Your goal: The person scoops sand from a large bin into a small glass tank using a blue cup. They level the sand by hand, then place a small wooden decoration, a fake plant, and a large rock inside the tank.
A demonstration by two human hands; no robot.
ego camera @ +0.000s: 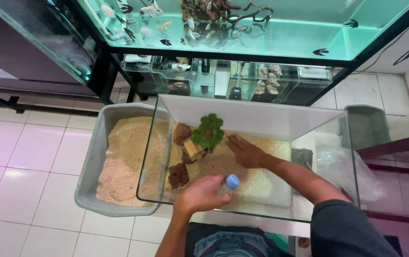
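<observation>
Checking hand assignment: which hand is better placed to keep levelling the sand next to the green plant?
Right. The right hand lies flat on the sand inside the glass tank, just beside the green plant. The left hand is at the near rim, gripping a blue-capped bottle.

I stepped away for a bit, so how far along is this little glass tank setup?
Done: sand covers the small glass tank floor, and brown rocks, a green plant and a small barrel ornament sit at its left end. In hand: the right hand lies flat on the sand while the left hand holds a blue-capped bottle. Left: no water shows inside.
</observation>
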